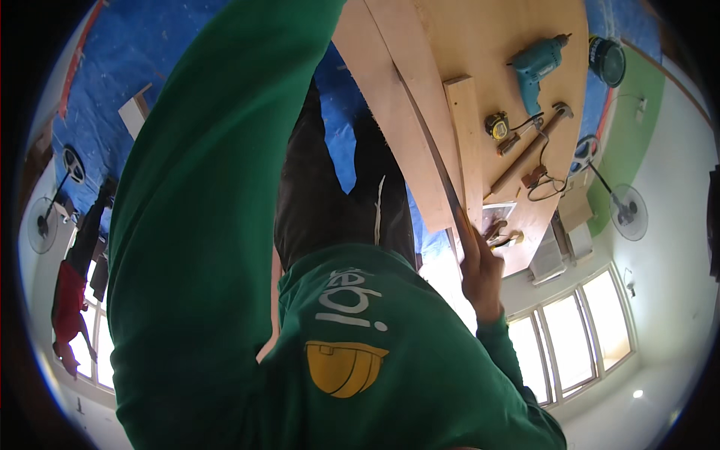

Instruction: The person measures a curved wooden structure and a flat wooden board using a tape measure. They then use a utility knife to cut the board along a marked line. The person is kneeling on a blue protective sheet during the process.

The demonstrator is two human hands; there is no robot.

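At upper centre, a hand could pass over the tan plywood sheet (484, 41), left of the teal pistol-shaped drill (534, 69). Below, the long dark steel handsaw (442, 166), straight pale wooden batten (465, 142) and brown-handled hammer (529, 151) obstruct sideways passage.

Left sleeve (202, 180) cropped, left hand unseen

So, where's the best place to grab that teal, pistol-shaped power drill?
Probably the narrow teal handle, coming from above on the picture's lower side. The teal, pistol-shaped power drill appears to lie on its side, the handle jutting toward the picture's bottom, while its dark chuck points upper right, out of the way.
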